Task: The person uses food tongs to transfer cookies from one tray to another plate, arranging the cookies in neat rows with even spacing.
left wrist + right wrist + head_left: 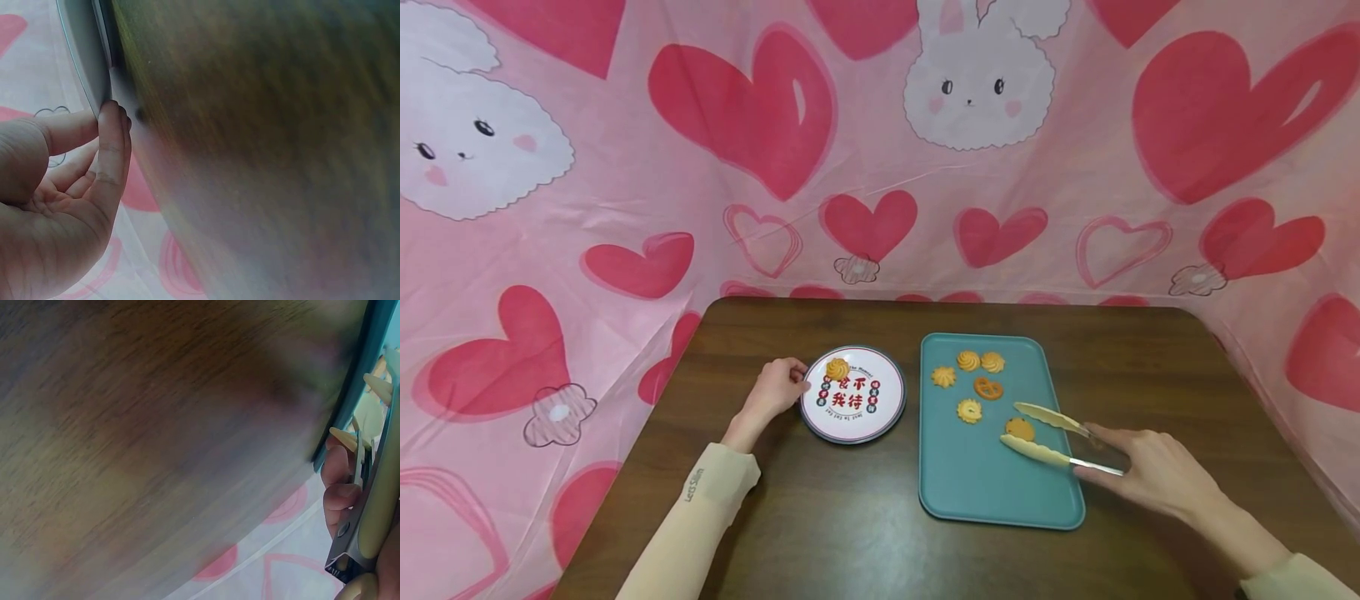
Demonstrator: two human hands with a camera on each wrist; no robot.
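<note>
My left hand [778, 385] pinches the left rim of a round white plate [883, 400] with red lettering and a dark edge. In the left wrist view, thumb and fingers meet on the plate's rim [84, 56]. One swirled cookie [838, 369] lies on the plate's upper left. Over the teal tray [992, 492], my right hand [1157, 471] grips a pair of tongs [1037, 450] with cream tips. The tongs' tips are spread on either side of a round cookie [1020, 429]; contact cannot be told. The right wrist view shows fingers curled round the tongs' handle [369, 519].
Farther up the tray lie a pretzel [988, 388], a ring-shaped cookie [969, 411], a star-shaped cookie [943, 377] and two swirled cookies [968, 360]. Tray and plate stand apart on a dark wooden table [850, 517]. A pink heart-patterned cloth [865, 167] hangs behind the table.
</note>
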